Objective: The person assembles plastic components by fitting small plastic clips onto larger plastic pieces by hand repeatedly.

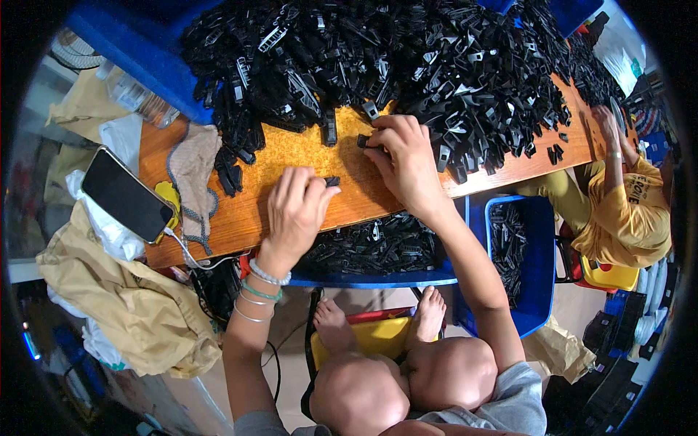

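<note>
My left hand (294, 207) is over the wooden table (269, 225), its thumb and fingers pinched on a small black plastic piece (331, 181). Just ahead and to the right, my right hand (404, 156) grips another small black plastic piece (362, 141) between thumb and fingertips. Beyond both hands spreads a large heap of black plastic parts (472, 80), some with shiny grey faces. One loose black part (329, 128) lies on the tabletop at the heap's near edge, left of my right hand. The exact kind of these parts cannot be made out.
Below the table edge, a blue bin (378, 279) holds more black parts; another blue bin (542, 291) stands to its right. At left lie a phone (127, 192) with a cable and a beige cloth (193, 171). A co-worker (632, 211) sits at right.
</note>
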Demonstrator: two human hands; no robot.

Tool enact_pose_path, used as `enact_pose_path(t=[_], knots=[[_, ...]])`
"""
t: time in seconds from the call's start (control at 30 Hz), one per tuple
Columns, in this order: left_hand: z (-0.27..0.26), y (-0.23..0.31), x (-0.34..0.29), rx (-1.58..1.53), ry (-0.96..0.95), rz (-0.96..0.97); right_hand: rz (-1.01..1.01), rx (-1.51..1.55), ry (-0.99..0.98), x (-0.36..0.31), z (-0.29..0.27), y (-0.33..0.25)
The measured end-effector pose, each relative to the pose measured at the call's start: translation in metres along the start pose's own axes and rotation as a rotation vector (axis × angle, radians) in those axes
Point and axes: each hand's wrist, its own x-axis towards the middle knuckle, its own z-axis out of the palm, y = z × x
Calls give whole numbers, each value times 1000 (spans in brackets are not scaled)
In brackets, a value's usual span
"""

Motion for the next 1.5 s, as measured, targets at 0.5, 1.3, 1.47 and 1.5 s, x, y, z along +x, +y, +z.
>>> enact_pose_path(t=[0.5, 1.3, 1.47, 1.5], knots=[[5, 21, -25, 4, 51, -115, 561, 822, 45, -12, 25, -18], [-18, 13, -31, -226, 104, -333, 107, 239, -230, 10, 57, -42], [-28, 5, -41, -286, 48, -402, 786, 1178, -234, -1, 20, -48], [-28, 6, -39, -286, 57, -403, 911, 1434, -248, -4, 15, -43]])
